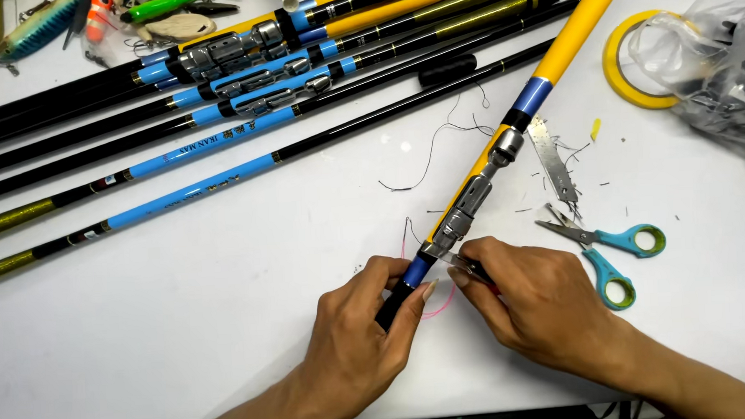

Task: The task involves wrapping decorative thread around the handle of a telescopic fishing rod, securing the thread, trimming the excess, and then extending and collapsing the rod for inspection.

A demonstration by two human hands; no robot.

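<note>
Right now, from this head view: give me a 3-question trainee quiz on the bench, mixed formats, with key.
1. True or false: the left hand grips the dark butt of the yellow fishing rod.
2. What colour are the handles of the scissors? A red, B teal, C black.
3. Fill in: the right hand presses a small tool against the metal ____ on the rod.

Key: 1 true. 2 B. 3 reel seat. The roll of yellow tape lies untouched at upper right.
</note>
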